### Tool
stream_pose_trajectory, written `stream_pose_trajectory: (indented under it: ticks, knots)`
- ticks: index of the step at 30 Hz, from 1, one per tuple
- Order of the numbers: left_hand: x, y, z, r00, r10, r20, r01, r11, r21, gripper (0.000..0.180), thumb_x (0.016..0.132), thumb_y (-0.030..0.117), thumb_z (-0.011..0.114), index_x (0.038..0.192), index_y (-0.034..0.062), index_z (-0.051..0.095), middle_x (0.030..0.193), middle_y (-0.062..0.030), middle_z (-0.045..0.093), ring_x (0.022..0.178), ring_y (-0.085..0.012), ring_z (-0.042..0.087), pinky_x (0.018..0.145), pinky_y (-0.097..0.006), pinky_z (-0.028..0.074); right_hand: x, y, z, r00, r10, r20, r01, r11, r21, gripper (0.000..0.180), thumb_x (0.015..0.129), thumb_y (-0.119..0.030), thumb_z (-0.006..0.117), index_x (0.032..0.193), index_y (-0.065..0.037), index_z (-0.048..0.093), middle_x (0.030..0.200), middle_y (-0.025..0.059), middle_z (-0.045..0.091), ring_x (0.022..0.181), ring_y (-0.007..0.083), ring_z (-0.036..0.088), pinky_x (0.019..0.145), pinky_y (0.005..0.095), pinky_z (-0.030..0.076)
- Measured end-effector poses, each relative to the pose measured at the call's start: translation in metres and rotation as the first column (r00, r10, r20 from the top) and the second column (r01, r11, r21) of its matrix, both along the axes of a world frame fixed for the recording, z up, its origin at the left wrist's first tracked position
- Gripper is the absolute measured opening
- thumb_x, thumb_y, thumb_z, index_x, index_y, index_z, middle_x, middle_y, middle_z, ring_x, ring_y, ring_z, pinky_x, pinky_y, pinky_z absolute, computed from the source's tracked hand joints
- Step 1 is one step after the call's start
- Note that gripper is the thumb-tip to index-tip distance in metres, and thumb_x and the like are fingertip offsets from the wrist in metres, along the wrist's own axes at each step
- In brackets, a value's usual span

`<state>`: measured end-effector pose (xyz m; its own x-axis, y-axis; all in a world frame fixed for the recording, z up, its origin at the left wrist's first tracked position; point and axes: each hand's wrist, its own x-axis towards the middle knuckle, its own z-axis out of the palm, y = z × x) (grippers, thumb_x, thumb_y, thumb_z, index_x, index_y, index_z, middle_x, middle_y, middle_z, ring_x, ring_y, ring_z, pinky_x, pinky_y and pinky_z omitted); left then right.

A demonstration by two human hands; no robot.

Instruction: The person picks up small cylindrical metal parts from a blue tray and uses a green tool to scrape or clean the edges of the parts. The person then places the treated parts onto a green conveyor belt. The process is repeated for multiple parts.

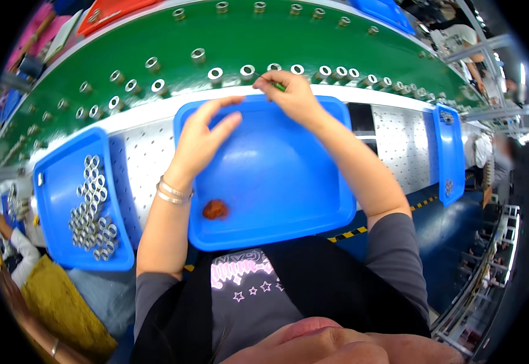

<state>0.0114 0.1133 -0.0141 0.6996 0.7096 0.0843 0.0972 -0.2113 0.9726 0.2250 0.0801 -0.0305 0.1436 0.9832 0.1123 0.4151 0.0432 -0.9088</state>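
My right hand (290,96) is closed on a slim green-handled tool (279,87) above the far rim of a blue tray (264,176). The tool's thin end points toward a silver metal ring (248,71) at the near edge of the green conveyor belt (313,42); whether they touch I cannot tell. My left hand (207,130) is open over the tray's far left corner, thumb and fingers apart, holding nothing. A reddish-brown lump (215,210) lies in the tray's near left part.
More metal rings stand in rows along the belt. At the left, a second blue tray (58,206) holds many rings. Another blue tray (449,151) sits on the right over a perforated metal surface (401,145). Other people work at the far left and far right.
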Motion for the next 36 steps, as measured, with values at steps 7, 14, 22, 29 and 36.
stream_pose_trajectory:
  ticks: [7, 14, 22, 29, 36]
  knots:
    - [0.01, -0.022, 0.005, 0.888, -0.359, -0.287, 0.42, 0.887, 0.193, 0.035, 0.081, 0.01, 0.063, 0.116, 0.0062, 0.058, 0.104, -0.013, 0.062, 0.097, -0.0244, 0.058, 0.087, -0.034, 0.044, 0.004, 0.0, -0.005, 0.996, 0.083, -0.032, -0.079, 0.992, 0.098, 0.013, 0.085, -0.012, 0.06, 0.091, -0.002, 0.066, 0.084, 0.0069, 0.068, 0.077, 0.0109, 0.06, 0.067, 0.0253, 0.047]
    - [0.012, -0.019, 0.009, 0.949, -0.157, -0.272, 0.18, 0.982, 0.063, 0.016, 0.08, 0.004, 0.063, 0.096, 0.0022, 0.064, 0.088, -0.0115, 0.065, 0.068, -0.0203, 0.061, 0.065, -0.027, 0.049, 0.023, -0.009, 0.006, 0.963, 0.266, 0.047, -0.267, 0.964, 0.006, 0.019, 0.082, -0.013, 0.064, 0.096, 0.0, 0.064, 0.088, 0.0108, 0.067, 0.084, 0.0159, 0.063, 0.076, 0.0277, 0.048]
    - [0.022, -0.024, 0.011, 0.906, -0.228, -0.358, 0.345, 0.886, 0.309, 0.023, 0.075, 0.007, 0.065, 0.098, 0.0025, 0.064, 0.094, -0.0133, 0.063, 0.09, -0.0307, 0.058, 0.083, -0.036, 0.044, 0.031, -0.009, 0.01, 0.957, 0.275, 0.097, -0.276, 0.961, 0.002, 0.024, 0.081, -0.023, 0.065, 0.094, -0.003, 0.065, 0.083, 0.0133, 0.065, 0.077, 0.025, 0.062, 0.069, 0.0329, 0.047]
    - [0.021, -0.024, 0.011, 0.899, -0.243, -0.364, 0.359, 0.886, 0.295, 0.026, 0.075, 0.008, 0.065, 0.1, 0.0029, 0.063, 0.097, -0.0137, 0.063, 0.092, -0.0314, 0.057, 0.084, -0.037, 0.044, 0.031, -0.011, 0.007, 0.963, 0.259, 0.072, -0.262, 0.965, 0.026, 0.028, 0.08, -0.029, 0.066, 0.093, -0.005, 0.066, 0.082, 0.0145, 0.065, 0.076, 0.0283, 0.062, 0.068, 0.035, 0.047]
    - [0.017, -0.024, 0.008, 0.903, -0.221, -0.369, 0.347, 0.881, 0.321, 0.026, 0.076, 0.009, 0.065, 0.101, 0.0032, 0.063, 0.098, -0.013, 0.063, 0.093, -0.0305, 0.058, 0.084, -0.036, 0.044, 0.03, -0.009, 0.012, 0.955, 0.283, 0.089, -0.281, 0.959, -0.033, 0.023, 0.082, -0.019, 0.065, 0.098, -0.002, 0.065, 0.088, 0.0119, 0.066, 0.083, 0.0201, 0.063, 0.075, 0.0294, 0.047]
